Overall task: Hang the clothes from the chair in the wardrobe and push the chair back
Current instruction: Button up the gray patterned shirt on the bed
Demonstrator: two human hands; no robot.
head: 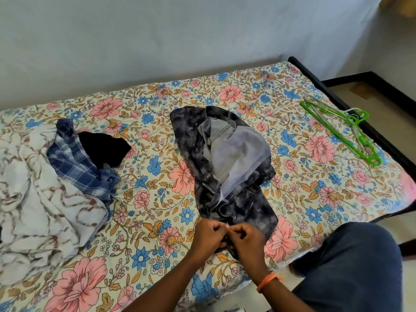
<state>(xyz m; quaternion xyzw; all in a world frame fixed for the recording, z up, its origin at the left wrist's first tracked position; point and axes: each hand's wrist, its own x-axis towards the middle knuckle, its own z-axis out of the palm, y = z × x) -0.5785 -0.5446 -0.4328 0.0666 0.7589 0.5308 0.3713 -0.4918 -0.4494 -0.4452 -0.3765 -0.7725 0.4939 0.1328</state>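
Bed with floral sheet (236, 91): fills the view, set against a pale wall; black frame along the right edge.

Dark mottled shirt (238, 206): centre of the bed, spread lengthwise, its near hem at the near edge. A pale grey garment (236, 154) lies crumpled on top of its far half.

Left hand (208, 237) and right hand (247, 239): together at the shirt's near hem, fingers curled, both pinching the dark fabric. An orange band (267, 281) circles the right wrist.

Blue checked shirt (78, 163): left of centre, bunched, with a black garment (103, 149) just beside it on the right.

White patterned cloth (33, 199): far left, rumpled, touching the checked shirt.

Green hangers (337, 129): stacked near the bed's right edge, well apart from the clothes.
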